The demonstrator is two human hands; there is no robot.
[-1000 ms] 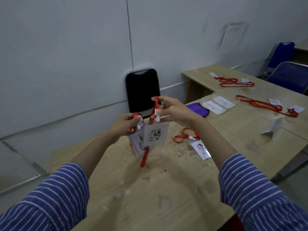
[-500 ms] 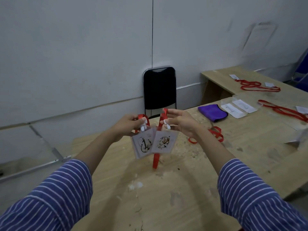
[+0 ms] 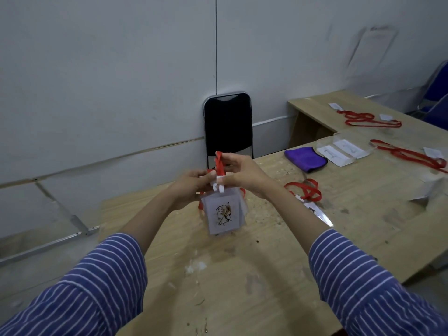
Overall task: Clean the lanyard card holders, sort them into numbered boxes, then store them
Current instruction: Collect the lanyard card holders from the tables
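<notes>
A black chair (image 3: 227,127) stands against the grey wall (image 3: 109,69) behind wooden tables (image 3: 242,275).

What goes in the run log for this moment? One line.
left hand: pinches holder clip | right hand: pinches red lanyard | card holders: stacked, above table
</notes>
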